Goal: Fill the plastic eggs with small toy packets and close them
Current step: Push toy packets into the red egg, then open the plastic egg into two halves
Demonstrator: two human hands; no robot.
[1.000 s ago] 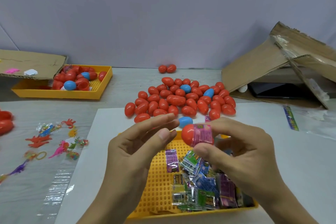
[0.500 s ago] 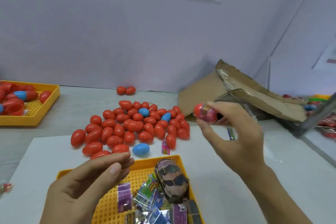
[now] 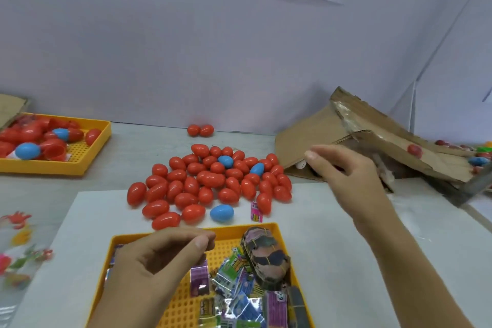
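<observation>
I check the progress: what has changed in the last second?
The right hand swung right toward the cardboard and let go of the filled red egg, now seen against the cardboard. The left hand dropped over the yellow tray, empty. The egg pile stayed.

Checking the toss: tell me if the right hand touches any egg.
Apart. The head view shows the right hand open in the air, clear of the egg pile.

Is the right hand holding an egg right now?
No, the right hand is raised with its fingers spread and nothing in them; a red egg sits beyond it on the cardboard.
</observation>
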